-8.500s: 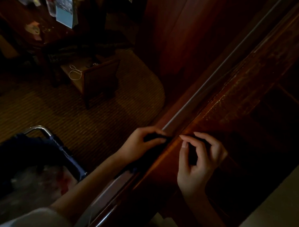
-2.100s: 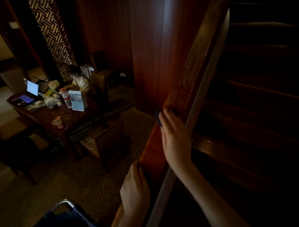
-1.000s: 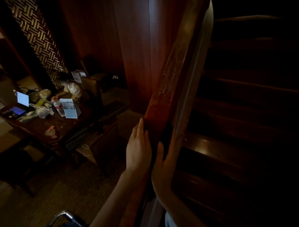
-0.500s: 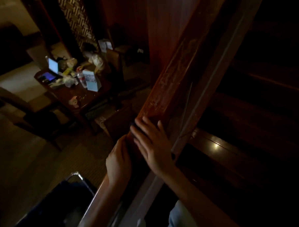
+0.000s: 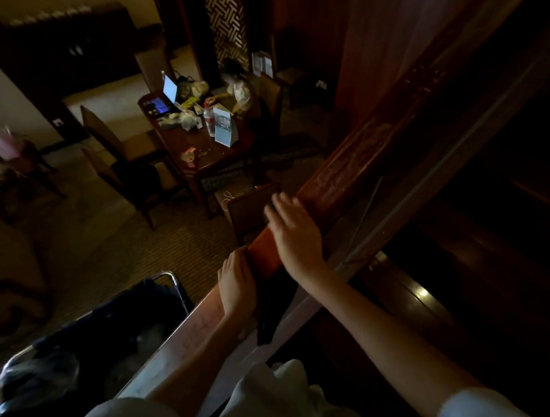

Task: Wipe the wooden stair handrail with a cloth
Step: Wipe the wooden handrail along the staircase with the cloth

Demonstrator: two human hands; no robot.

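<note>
Right grip (image 5: 295,235) lies flat on top of the handrail (image 5: 345,180), with its fingers straight and together and nothing held in them. Left grip (image 5: 237,282) lies lower down the handrail, on its outer side. Its fingers are straight too, and it touches the edge of the cloth (image 5: 271,303). That dark cloth hangs over the handrail between the two grips, just under the right wrist, and one end dangles on the stair side. Whether any of it sits under the right palm cannot be seen.

The step looks like a wiping stroke along the top of the handrail. The next move probably calls for getting the cloth well under a palm, then sliding it up the wood.

Dark steps (image 5: 428,296) lie on one side of the handrail. On the other side, well apart, stands a counter (image 5: 202,158) with a laptop (image 5: 170,88) and a bottle (image 5: 210,119).
</note>
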